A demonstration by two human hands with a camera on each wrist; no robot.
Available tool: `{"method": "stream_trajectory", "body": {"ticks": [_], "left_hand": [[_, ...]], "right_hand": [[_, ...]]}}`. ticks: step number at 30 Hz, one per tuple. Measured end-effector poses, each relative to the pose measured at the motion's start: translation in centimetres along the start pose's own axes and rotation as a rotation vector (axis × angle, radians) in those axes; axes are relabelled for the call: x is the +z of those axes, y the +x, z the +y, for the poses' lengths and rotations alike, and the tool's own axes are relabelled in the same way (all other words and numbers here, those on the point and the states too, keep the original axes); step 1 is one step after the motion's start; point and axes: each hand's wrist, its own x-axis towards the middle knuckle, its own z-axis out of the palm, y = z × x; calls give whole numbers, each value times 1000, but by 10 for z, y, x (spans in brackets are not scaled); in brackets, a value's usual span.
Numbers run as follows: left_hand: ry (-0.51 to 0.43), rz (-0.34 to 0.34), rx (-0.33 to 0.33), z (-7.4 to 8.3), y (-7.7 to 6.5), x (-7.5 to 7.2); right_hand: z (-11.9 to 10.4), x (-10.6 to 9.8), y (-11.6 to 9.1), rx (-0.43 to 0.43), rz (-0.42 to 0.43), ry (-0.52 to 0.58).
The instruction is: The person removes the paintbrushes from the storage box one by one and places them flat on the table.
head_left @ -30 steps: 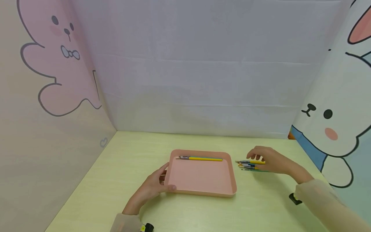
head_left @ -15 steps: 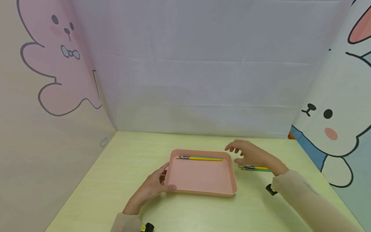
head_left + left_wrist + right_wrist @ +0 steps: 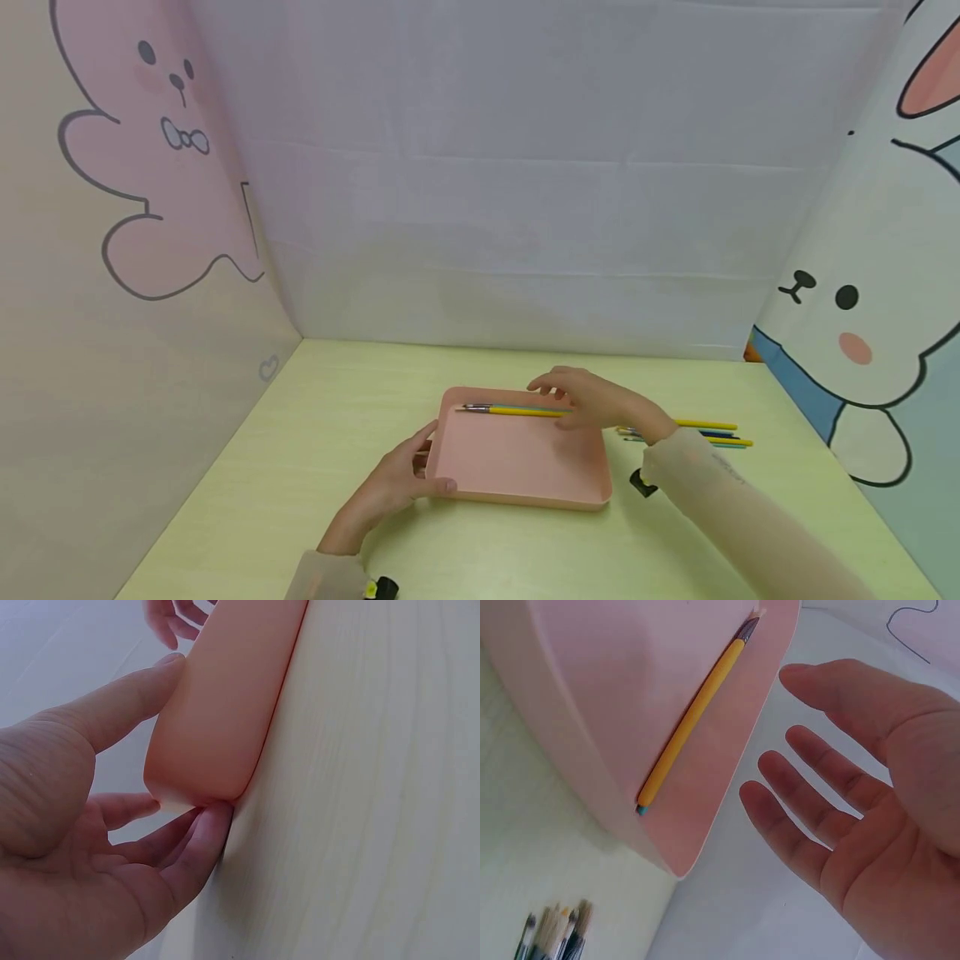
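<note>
My left hand grips the near left corner of a pink tray, thumb on the front rim and fingers around the side. In the left wrist view, the thumb and fingertips of this hand touch the tray's end wall. Along the tray's far side lies a yellow paintbrush with a teal one partly showing beside it. Above the tray's far right part, my right hand hovers with fingers spread and nothing held. The right wrist view shows that hand apart from the yellow brush.
Several more paintbrushes lie on the pale table just right of the tray, partly behind the right wrist. Walls with cartoon animals enclose the table at the back and sides.
My right hand has moved left from over the loose brushes to above the tray, uncovering the brushes' handles. The left hand, tray and the brushes in it stay put.
</note>
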Motion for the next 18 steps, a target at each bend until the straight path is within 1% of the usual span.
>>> {"method": "stream_trajectory", "body": {"ticks": [3, 6, 12, 14, 18], "left_hand": [[-8, 0, 0, -1, 0, 0], [-10, 0, 2, -1, 0, -1], [-4, -4, 3, -2, 0, -1], [1, -4, 1, -1, 0, -1], [3, -5, -2, 0, 0, -1]], "right_hand": [[-2, 5, 9, -3, -35, 12], [-4, 8, 16, 15, -58, 33], [-6, 16, 24, 34, -84, 98], [-5, 19, 26, 36, -87, 95], [-1, 24, 31, 38, -90, 55]]}}
